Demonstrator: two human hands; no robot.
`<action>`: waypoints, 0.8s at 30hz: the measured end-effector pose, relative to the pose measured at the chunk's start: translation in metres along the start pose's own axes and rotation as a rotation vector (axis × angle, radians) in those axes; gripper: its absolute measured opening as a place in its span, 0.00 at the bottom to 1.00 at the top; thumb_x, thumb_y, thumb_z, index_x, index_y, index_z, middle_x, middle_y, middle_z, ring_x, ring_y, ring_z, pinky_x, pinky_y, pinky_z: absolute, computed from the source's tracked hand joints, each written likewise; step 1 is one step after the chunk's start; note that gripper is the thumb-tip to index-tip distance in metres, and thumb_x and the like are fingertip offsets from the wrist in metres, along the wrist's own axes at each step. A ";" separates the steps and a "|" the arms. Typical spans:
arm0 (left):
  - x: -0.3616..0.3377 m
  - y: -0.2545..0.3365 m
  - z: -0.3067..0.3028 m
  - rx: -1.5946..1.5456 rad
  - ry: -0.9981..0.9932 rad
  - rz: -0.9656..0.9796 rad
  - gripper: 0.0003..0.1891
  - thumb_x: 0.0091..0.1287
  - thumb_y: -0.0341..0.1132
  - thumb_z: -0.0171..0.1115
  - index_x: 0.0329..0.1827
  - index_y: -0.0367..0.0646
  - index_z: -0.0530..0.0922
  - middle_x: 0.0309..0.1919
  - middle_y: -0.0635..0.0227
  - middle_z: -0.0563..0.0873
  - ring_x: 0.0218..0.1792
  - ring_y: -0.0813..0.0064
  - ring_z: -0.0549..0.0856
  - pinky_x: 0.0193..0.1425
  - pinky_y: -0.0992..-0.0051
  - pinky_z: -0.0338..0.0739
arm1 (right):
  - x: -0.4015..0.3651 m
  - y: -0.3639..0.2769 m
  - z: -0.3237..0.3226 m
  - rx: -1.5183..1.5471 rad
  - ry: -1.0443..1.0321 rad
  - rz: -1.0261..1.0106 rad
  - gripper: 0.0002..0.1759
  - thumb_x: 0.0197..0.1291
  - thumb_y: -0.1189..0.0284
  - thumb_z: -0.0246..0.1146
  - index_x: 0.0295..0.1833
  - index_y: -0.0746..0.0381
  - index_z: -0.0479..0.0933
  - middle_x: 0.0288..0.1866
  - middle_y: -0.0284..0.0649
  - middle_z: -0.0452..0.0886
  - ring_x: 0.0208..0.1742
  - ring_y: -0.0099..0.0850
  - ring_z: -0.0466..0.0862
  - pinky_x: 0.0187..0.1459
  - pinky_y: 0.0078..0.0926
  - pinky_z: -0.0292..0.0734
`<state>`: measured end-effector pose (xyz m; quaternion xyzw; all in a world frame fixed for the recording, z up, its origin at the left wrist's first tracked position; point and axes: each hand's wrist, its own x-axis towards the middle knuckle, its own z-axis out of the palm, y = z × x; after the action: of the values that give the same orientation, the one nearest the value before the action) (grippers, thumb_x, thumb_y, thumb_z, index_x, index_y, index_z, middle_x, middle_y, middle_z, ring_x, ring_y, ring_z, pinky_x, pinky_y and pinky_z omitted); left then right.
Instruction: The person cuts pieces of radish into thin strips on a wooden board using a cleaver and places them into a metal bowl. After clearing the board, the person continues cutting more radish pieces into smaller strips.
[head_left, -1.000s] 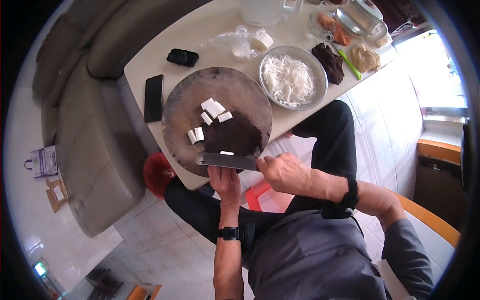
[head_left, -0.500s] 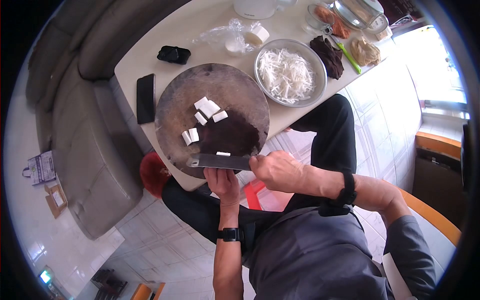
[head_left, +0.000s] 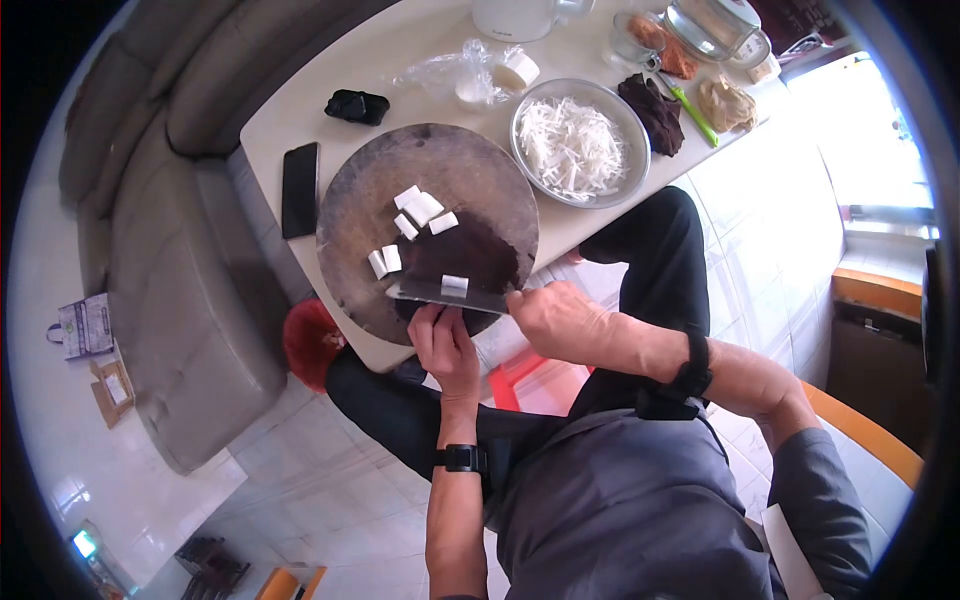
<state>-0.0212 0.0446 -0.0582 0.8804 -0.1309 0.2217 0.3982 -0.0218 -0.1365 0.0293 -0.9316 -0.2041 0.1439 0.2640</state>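
Observation:
My right hand (head_left: 562, 318) grips the handle of a cleaver (head_left: 440, 293), whose blade spans the near part of a round wooden chopping board (head_left: 350, 200). Against the blade's far side is a white piece, probably radish (head_left: 455, 284). My left hand (head_left: 443, 345) is just on the near side of the blade, fingers bent together; the blade hides their tips and whatever they press on. Farther up the board lie several short white blocks (head_left: 422, 208), with two more blocks (head_left: 384, 261) towards the left. A dark wet patch (head_left: 480, 245) marks the board.
Beyond the board stands a metal bowl (head_left: 641, 165) of white shreds. A phone (head_left: 300, 190) and a black item (head_left: 357, 107) lie to the left. Clear plastic wrap (head_left: 470, 75), a brown cloth-like item (head_left: 653, 112), a green-handled tool (head_left: 697, 118) and a glass pot (head_left: 715, 30) are farther back.
The cleaver and both hands have shifted slightly away from my body over the board. More of the white piece at the blade now shows. The other white blocks look unchanged on the board.

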 end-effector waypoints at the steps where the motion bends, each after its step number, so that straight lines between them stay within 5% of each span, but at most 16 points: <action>1: 0.002 0.001 0.000 -0.004 -0.005 0.026 0.08 0.52 0.18 0.63 0.35 0.35 0.79 0.41 0.57 0.79 0.44 0.53 0.78 0.48 0.61 0.73 | -0.001 0.000 -0.002 0.016 0.021 0.027 0.07 0.44 0.80 0.58 0.32 0.71 0.73 0.24 0.53 0.79 0.29 0.50 0.83 0.30 0.41 0.78; 24: 0.000 -0.005 0.001 0.017 -0.010 0.044 0.11 0.52 0.18 0.60 0.39 0.35 0.79 0.40 0.55 0.79 0.42 0.49 0.78 0.46 0.57 0.73 | 0.003 -0.015 0.004 -0.046 -0.018 -0.051 0.09 0.46 0.79 0.56 0.35 0.72 0.69 0.26 0.52 0.78 0.25 0.48 0.82 0.26 0.40 0.77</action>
<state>-0.0186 0.0475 -0.0618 0.8817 -0.1503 0.2272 0.3851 -0.0251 -0.1218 0.0344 -0.9307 -0.2333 0.1409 0.2440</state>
